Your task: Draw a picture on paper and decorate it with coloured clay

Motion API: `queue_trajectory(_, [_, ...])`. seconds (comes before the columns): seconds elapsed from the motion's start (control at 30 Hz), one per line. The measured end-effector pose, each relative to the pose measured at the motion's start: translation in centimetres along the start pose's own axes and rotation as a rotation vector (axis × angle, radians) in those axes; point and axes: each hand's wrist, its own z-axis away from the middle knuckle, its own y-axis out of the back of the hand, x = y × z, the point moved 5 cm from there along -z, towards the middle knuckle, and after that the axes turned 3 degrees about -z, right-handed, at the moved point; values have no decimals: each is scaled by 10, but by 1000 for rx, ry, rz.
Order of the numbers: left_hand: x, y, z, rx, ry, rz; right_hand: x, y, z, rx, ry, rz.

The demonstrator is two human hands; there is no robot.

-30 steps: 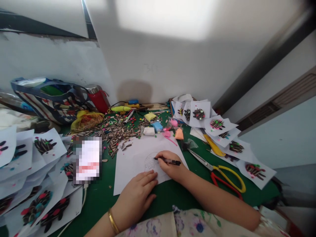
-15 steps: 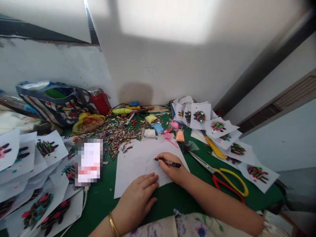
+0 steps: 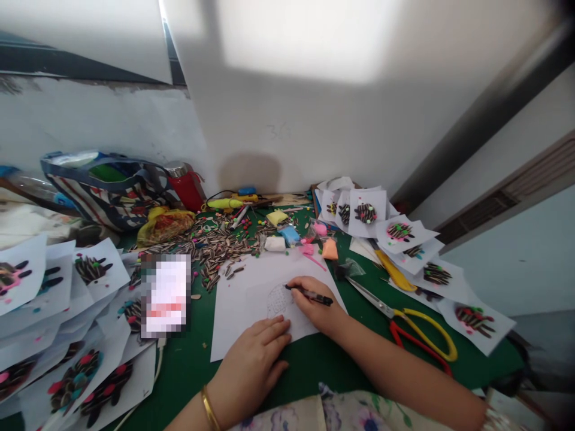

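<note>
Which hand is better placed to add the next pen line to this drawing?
Probably the right hand: it grips the black pen, tip at the drawing. The left hand lies flat, its fingers on the white sheet, with no pen visible.

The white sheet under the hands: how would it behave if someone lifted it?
The white sheet looks thin and flat, so it would probably flop. The loose seeds on its far left corner would likely slide off. With the left hand across its near edge, a tug might crease it.
</note>
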Motion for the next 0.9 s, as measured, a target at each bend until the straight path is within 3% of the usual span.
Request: queue_trajectory(0.9, [-1, -3, 1, -55, 14, -52, 0, -1, -1, -3, -29, 27])
